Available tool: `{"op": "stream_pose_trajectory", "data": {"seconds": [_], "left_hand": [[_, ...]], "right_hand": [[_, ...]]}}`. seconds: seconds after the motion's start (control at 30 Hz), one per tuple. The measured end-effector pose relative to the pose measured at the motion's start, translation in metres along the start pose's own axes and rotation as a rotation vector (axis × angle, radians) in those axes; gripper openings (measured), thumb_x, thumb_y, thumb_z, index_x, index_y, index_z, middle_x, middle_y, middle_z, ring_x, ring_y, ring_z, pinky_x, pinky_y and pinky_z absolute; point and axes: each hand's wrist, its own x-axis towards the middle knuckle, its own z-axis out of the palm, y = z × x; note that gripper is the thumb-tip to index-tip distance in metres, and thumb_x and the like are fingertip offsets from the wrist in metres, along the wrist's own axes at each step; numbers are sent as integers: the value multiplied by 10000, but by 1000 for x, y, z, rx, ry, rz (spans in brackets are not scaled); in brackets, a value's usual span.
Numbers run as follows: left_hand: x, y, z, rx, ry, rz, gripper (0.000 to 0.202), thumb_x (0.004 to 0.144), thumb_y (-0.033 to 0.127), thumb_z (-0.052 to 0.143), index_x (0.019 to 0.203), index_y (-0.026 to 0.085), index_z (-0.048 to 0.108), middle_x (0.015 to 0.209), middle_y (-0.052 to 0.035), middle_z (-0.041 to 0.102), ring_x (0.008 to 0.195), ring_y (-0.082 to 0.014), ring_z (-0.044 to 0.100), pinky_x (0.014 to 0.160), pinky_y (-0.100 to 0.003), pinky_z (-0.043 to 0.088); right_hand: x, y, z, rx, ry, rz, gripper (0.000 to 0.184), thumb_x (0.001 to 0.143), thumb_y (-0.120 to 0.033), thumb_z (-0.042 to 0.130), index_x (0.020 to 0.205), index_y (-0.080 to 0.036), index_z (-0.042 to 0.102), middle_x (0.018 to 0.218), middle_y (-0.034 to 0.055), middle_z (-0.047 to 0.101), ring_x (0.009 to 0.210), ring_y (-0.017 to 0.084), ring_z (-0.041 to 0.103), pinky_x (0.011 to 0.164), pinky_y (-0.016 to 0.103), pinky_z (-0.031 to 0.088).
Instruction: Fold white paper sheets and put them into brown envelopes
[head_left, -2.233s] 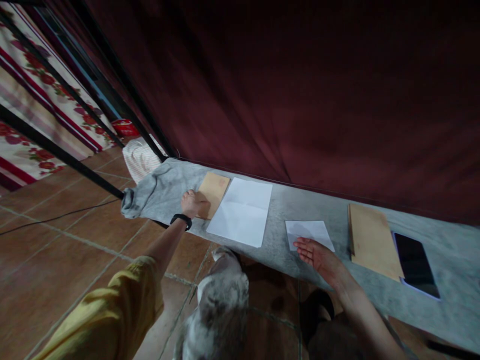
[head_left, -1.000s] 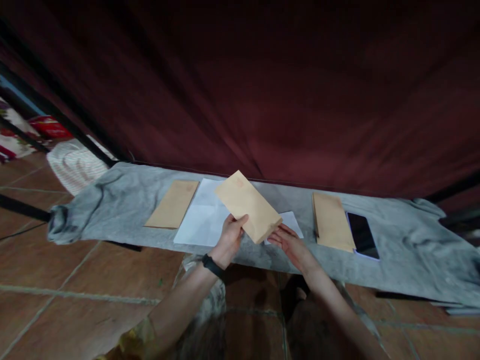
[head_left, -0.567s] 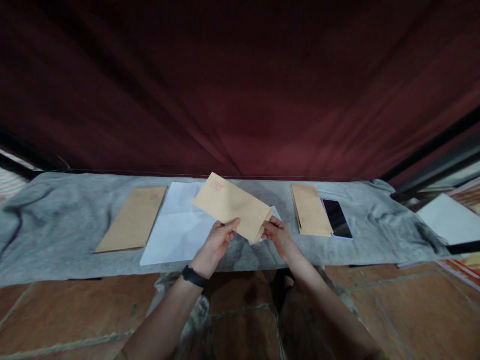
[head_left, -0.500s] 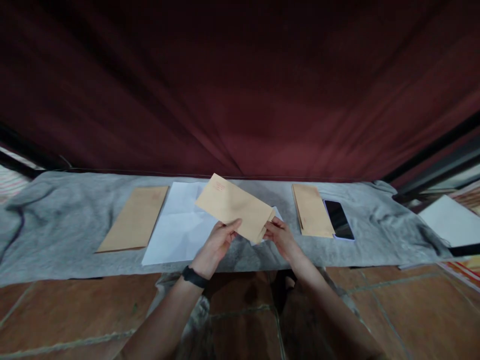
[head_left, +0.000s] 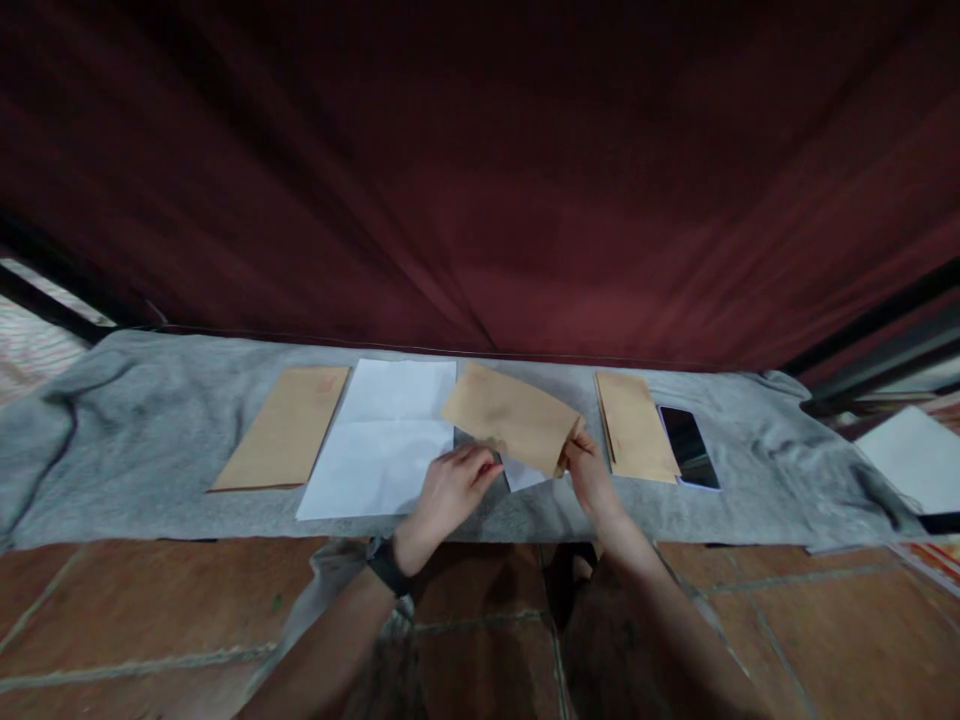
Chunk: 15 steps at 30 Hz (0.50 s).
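Observation:
My right hand point(head_left: 589, 475) grips the right end of a brown paper envelope point(head_left: 517, 412), where the flap folds. The envelope is tilted above the cloth, its left end pointing up and away. Just below its lower edge is my left hand point(head_left: 457, 485), fingers curled and thumb tip against them; whether anything is pinched there cannot be made out. Partly hidden under the envelope lies a piece of white paper point(head_left: 523, 476). To the left, a creased white sheet point(head_left: 382, 440) lies flat, close to the left hand.
A brown envelope stack point(head_left: 283, 430) lies at the left, and more brown envelopes point(head_left: 637, 428) at the right. A phone point(head_left: 688, 447) touches their right side. Grey cloth point(head_left: 172, 440) covers the surface; a dark red curtain point(head_left: 480, 200) hangs behind it.
My left hand has come off the envelope and sits below its edge. The envelope has shifted right and turned darker side up, still in my right hand. The view has moved slightly.

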Motion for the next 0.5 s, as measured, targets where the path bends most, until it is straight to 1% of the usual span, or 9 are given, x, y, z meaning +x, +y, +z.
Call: {"op": "stream_pose_trajectory", "data": {"seconds": [0.03,0.07,0.1,0.13,0.17,0.2,0.27,0.4,0.5], "left_hand": [[-2,3,-1,137,61,140,309,957,441,595,1119,203,705,1164,-116,726,1129,-282,662,986,-438,503],[-3,7,-2,248,96,259,403,953,424,611,1300,222,634,1376,-136,632,1305,-304,565,1095,-479,434],[-4,10,-2,344,110,347,551,934,419,644,1441,238,523,1535,-150,495,1431,-322,443,1169,-513,355],[-4,14,-2,429,108,404,700,907,421,683,1530,252,411,1631,-159,353,1508,-334,324,1212,-541,283],[-4,17,-1,504,91,436,817,880,424,718,1577,268,321,1680,-162,235,1549,-342,226,1235,-563,224],[-4,20,0,567,63,452,901,856,428,746,1600,285,259,1702,-158,150,1567,-345,155,1246,-579,180],[-3,25,1,645,-8,463,1020,814,452,785,1619,310,175,1713,-153,58,1578,-340,85,1253,-589,129],[3,27,4,671,-137,485,1226,711,541,845,1629,320,63,1709,-161,-23,1578,-348,16,1245,-611,73],[12,21,7,662,-213,480,1314,652,570,869,1628,327,23,1706,-164,-42,1575,-366,-5,1231,-636,41]], "right_hand": [[0,-2,-1,7,-17,24,246,604,-320,722,838,-247,705,796,-2,777,750,213,719,669,303,544],[-1,-3,-2,11,-42,53,247,598,-311,726,835,-244,704,788,4,777,757,220,724,666,306,543],[-2,-5,-3,11,-66,88,251,591,-302,733,832,-241,704,781,11,777,770,230,729,667,311,543],[-3,-6,-3,9,-90,126,258,584,-296,743,832,-236,707,778,19,778,790,240,733,673,317,545],[-5,-7,-4,3,-112,161,265,578,-295,754,831,-230,709,778,27,779,812,249,736,682,322,548],[-6,-8,-4,-8,-134,190,271,575,-299,764,831,-225,713,784,34,781,834,258,738,693,327,551],[-8,-9,-4,-49,-187,226,293,579,-317,776,849,-217,726,810,42,787,874,269,740,721,334,556],[-9,-8,-6,-153,-285,222,307,619,-351,777,892,-214,747,860,48,795,939,274,738,794,345,560],[-9,-10,-8,-197,-338,207,308,641,-353,774,914,-212,759,885,57,797,974,285,733,852,372,559]]}}
